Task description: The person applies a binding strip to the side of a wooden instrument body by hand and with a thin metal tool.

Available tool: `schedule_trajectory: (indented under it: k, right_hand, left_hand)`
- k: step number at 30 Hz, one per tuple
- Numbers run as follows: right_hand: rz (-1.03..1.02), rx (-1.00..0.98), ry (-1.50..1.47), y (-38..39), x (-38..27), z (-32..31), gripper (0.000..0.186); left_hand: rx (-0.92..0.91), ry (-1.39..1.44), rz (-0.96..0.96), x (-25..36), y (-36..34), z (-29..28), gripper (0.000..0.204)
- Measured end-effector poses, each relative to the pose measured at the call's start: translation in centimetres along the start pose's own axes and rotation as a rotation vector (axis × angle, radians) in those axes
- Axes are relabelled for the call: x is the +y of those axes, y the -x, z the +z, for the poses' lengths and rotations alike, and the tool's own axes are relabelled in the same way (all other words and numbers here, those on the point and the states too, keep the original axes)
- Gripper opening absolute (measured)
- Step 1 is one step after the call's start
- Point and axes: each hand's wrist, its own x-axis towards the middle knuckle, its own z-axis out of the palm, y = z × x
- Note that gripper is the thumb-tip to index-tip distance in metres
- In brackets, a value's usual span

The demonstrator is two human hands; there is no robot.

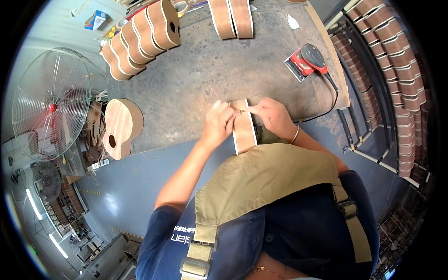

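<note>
A small unfinished ukulele body point(245, 133) stands on its edge at the table's near side, against my apron, its brown wooden side facing up between two pale edge strips. On its left, my left hand point(218, 122) is closed, fingers curled and pinched together over the upper part of that side. From the right, my right hand point(273, 116) reaches in with its index finger pointing across the wood and the other fingers curled. Both sets of fingertips meet at a tiny thing on the wood, too small to name.
A red and black sander point(305, 63) with a cord rests at right on the worn table point(196, 84). More ukulele bodies point(140, 39) stand at the back left, two others point(232, 18) at the back. One body point(122, 128) lies near a fan point(52, 107). Racks point(392, 60) hold bodies at right.
</note>
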Motion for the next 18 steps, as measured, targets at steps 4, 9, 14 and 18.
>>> schedule_trajectory:
  k: [4,9,14,18]
  right_hand:
    - [-0.107,-0.007,0.07,2.3,-1.0,-0.2,0.032]
    - [-0.009,-0.226,-0.127,4.6,-1.9,-1.4,0.027]
    - [0.52,-0.312,-0.588,3.6,-4.1,-4.6,0.021]
    - [0.779,0.185,-0.837,5.1,0.1,-3.5,0.029]
  left_hand:
    - [0.049,-0.034,0.174,0.4,2.5,0.9,0.016]
    - [-0.101,0.121,0.032,2.7,4.9,0.7,0.015]
    - [-0.09,0.317,-0.237,6.1,4.5,-2.3,0.025]
    - [0.119,-0.017,-0.513,7.9,4.0,0.1,0.095]
